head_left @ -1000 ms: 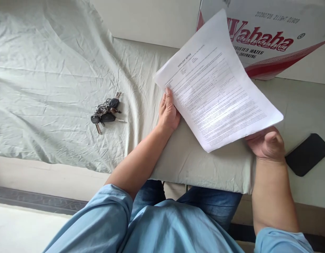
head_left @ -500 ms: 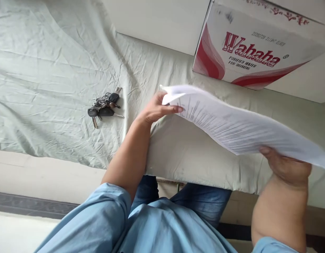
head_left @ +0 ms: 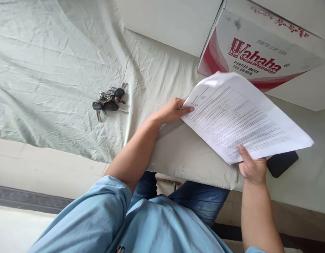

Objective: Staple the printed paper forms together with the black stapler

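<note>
My left hand (head_left: 173,110) pinches the near left corner of the paper (head_left: 244,117), fingers closed on its edge. My right hand (head_left: 252,168) grips the paper's near edge, thumb on top. The paper is held tilted above the sheet (head_left: 59,70). Left of the paper, well apart, lie the keys (head_left: 110,100). Behind it stands the box (head_left: 257,52). Under its right corner, a phone (head_left: 282,163) shows partly.
</note>
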`<state>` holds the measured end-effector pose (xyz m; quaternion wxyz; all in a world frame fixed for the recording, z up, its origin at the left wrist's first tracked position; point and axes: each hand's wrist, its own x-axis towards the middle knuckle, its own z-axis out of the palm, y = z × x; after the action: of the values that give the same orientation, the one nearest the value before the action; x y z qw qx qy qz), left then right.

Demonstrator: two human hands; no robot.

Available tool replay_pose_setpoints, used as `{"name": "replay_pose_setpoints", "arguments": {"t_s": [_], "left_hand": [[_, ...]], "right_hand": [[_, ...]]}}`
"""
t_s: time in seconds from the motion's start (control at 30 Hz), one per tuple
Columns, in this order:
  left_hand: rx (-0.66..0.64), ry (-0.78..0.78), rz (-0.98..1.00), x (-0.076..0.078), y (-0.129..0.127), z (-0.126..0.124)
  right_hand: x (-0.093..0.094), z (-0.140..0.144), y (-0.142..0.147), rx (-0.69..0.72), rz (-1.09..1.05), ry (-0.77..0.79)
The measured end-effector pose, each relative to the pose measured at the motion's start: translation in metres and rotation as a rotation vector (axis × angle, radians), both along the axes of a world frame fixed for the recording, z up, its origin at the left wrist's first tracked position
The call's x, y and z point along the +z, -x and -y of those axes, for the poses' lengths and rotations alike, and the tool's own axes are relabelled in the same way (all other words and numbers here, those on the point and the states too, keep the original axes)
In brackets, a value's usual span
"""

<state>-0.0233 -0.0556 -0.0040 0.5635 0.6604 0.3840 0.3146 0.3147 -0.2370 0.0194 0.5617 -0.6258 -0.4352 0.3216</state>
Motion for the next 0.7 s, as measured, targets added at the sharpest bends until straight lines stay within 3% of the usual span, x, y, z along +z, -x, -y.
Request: {"name": "replay_pose_setpoints", "arguments": {"t_s": [0.13,0.23,0.3,0.4,0.47,0.57,0.7], "left_hand": [[0.069,0.042,0.072,0.009,0.0,0.002],[0.038,0.053,0.092,0.014,0.002,0.004],[-0.057,0.11,0.099,0.017,0.002,0.005],[-0.23,0.155,0.089,0.02,-0.005,0.009],[-0.323,0.131,0.057,0.02,-0.013,0.013],[-0.414,0.065,-0.019,0.018,-0.027,0.02],[-0.453,-0.043,-0.066,0.015,-0.038,0.027]], "right_hand": [[-0.008,0.052,0.006,0.063,-0.154,0.255],[-0.011,0.094,-0.024,0.204,-0.152,0.411],[-0.005,0.105,-0.054,0.153,-0.187,0.355],[0.011,0.094,-0.09,0.095,-0.235,0.253],[0.02,0.074,-0.096,0.104,-0.17,0.213],[0.021,0.042,-0.076,0.166,-0.039,0.244],[0.002,0.003,-0.029,0.129,0.01,0.177]]}}
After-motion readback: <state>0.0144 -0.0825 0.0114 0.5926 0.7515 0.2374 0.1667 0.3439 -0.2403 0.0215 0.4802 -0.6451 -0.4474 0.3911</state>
